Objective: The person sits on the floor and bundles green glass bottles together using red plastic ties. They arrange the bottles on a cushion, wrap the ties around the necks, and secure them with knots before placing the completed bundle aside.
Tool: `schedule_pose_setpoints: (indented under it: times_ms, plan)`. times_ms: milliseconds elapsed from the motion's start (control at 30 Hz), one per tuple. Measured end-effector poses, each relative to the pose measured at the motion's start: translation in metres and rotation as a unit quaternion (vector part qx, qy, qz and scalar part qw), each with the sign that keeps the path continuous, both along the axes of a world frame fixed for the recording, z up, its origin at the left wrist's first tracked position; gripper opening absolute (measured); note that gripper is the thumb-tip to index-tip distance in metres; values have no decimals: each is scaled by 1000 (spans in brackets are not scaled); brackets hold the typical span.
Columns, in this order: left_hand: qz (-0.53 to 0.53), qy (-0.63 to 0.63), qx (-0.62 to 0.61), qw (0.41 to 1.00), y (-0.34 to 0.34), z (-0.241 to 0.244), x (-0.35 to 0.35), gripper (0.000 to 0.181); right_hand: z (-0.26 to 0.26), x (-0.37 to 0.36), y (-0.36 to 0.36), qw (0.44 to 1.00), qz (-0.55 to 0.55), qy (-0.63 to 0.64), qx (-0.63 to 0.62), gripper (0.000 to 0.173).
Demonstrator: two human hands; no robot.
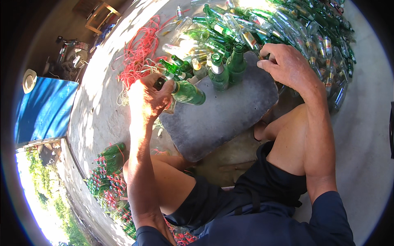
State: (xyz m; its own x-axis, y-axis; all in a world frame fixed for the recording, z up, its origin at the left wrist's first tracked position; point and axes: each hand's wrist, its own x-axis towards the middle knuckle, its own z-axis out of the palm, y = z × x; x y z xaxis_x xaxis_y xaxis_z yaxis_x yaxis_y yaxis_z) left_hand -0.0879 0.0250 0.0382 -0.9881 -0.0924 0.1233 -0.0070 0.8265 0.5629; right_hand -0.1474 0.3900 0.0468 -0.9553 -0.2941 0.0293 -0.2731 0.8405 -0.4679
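My left hand [150, 93] grips a green glass bottle [190, 93] by its neck, tilting it over the left part of a grey slab-topped table [227, 113]. Two more green bottles stand upright at the table's far edge: one with a silver neck label [219, 75] and a taller one [237, 63] beside it. My right hand [283, 63] hovers near the table's far right corner, fingers curled and apart, with nothing visible in it. Just beyond the left edge, several bottles [181, 66] cluster, some green and some clear.
A large heap of loose glass bottles [286, 27] spreads beyond the table. Tangled red plastic twine [140, 49] lies on the concrete floor at left. Bundles of green bottles tied with red twine [109, 178] stand by my left leg. A blue panel [46, 110] is farther left.
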Motion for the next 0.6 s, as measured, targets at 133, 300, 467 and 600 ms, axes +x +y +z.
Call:
schedule_pose_setpoints:
  times_ms: [133, 300, 467, 600]
  plan:
    - [-22, 22, 5, 1000, 13, -6, -4, 26, -1, 0, -2, 1000, 4, 8, -4, 31]
    - [-43, 56, -30, 997, 27, -12, -13, 28, -4, -1, 0, 1000, 8, 17, -4, 31]
    - [-57, 50, -52, 996, 34, -19, -21, 29, -3, 0, 2, 1000, 3, 16, -8, 31]
    - [-68, 59, -74, 993, 36, -23, -24, 29, -3, 1, 0, 1000, 11, 19, -11, 32]
